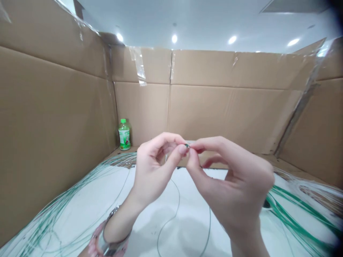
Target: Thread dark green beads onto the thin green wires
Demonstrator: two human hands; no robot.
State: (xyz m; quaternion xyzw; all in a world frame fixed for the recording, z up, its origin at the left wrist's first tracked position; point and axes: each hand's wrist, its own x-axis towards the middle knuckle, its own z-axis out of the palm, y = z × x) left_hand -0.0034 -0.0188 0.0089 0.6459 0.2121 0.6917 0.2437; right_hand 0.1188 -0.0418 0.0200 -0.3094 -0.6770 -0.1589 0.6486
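Observation:
My left hand and my right hand meet fingertip to fingertip in the middle of the view, each pinching with thumb and forefinger. Between the tips shows a tiny dark green piece, too small to make out fully; it looks like a wire end or small connector. A thin green wire hangs in a loop below, one side rising behind my left hand, the other toward my right hand. Where its ends are held is hidden by the fingers. A watch and pink band circle my left wrist.
Bundled green and white wires lie along the left of the white table. More green wires and white wires lie at the right. A green-capped bottle stands in the back left corner. Cardboard walls enclose the table.

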